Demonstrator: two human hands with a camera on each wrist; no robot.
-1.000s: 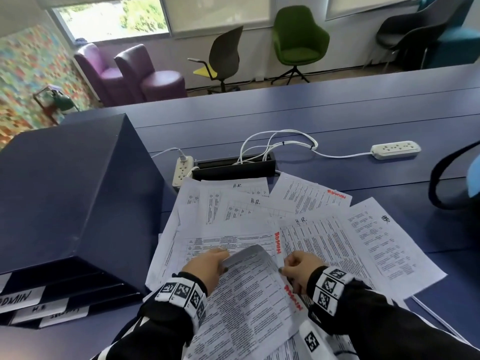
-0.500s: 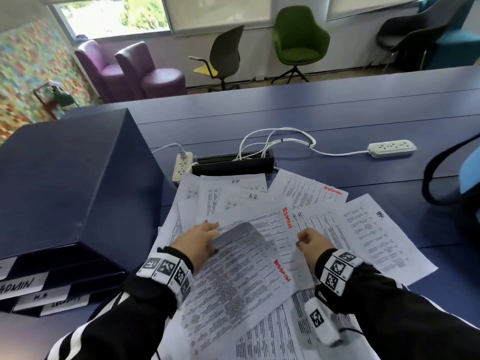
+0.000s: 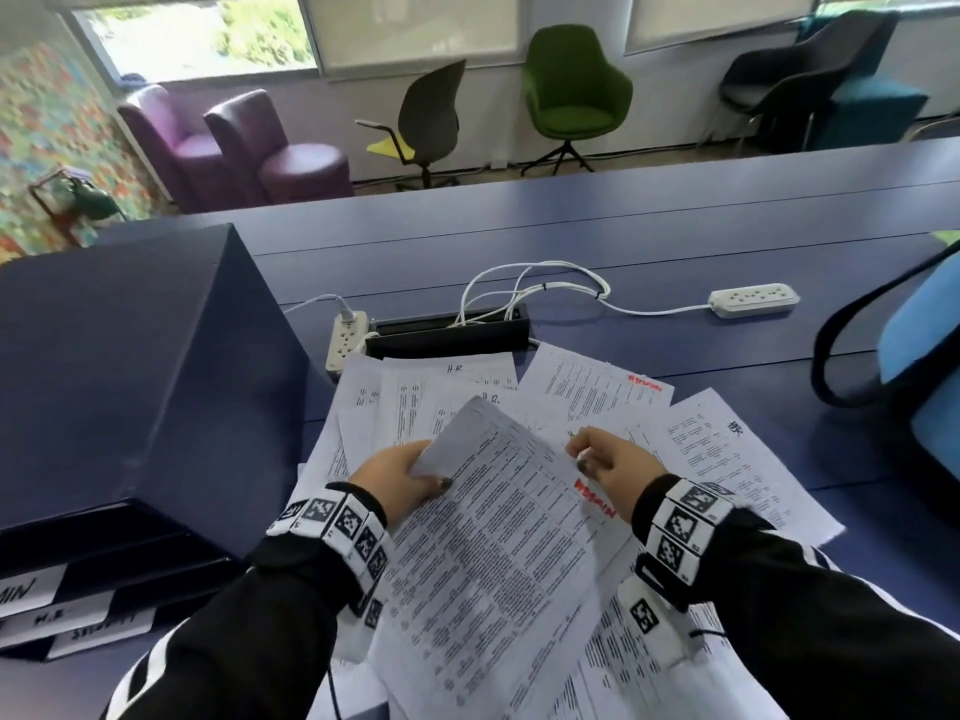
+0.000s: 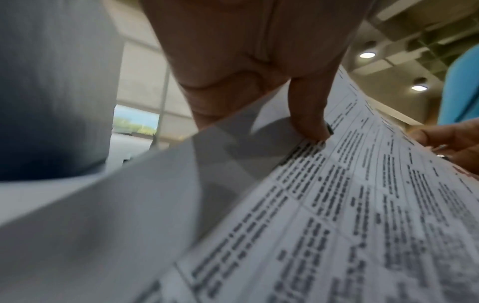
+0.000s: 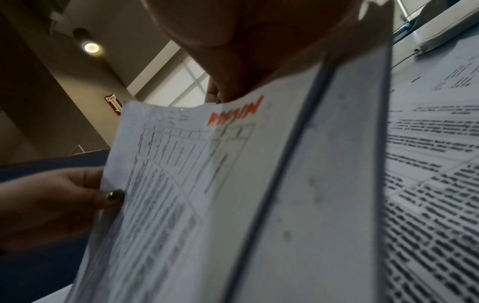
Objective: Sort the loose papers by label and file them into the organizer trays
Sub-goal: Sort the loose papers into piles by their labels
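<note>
A printed sheet (image 3: 498, 537) with a red ADMIN label (image 3: 595, 498) is held tilted above the pile of loose papers (image 3: 727, 459). My left hand (image 3: 431, 472) grips its left edge, thumb (image 4: 311, 123) on the printed face. My right hand (image 3: 582, 457) pinches its right edge near the label (image 5: 235, 112). In the right wrist view a second sheet edge (image 5: 298, 164) stands just behind it. The dark blue organizer (image 3: 130, 381) sits at the left. Its trays carry white labels (image 3: 26, 589): ADMIN, H.R. and a third I cannot read.
More sheets marked H.R. (image 3: 452, 368) and ADMIN (image 3: 644, 381) lie fanned out further back. Behind them are a black cable box (image 3: 447, 335), two white power strips (image 3: 756, 299) and cords. A blue bag with a black strap (image 3: 919, 345) sits at the right.
Both hands have lifted the ADMIN sheet higher off the pile and straightened its curled corner. The right hand moved from the pile to the sheet's right edge.
</note>
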